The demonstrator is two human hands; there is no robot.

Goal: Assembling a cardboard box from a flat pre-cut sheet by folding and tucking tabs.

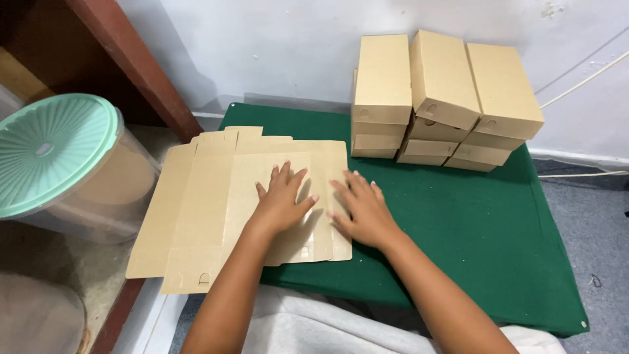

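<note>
2 hands flat on cardboard blank (249, 196), left hand (282, 203), right hand (363, 213), green mat (458, 229)

a flat bench covered in dark green cloth (458, 223) carries a stack of flat, unfolded brown cardboard box blanks (216, 203) overhanging its near left edge, and assembled closed brown cardboard boxes (439, 98) stacked at the far edge, toward the right.

You have two hands flat on one pile of flat cardboard sheets (216, 210), nine folded boxes (445, 98) stacked beyond your right hand, one lidded tub (65, 170) left of your left hand
</note>
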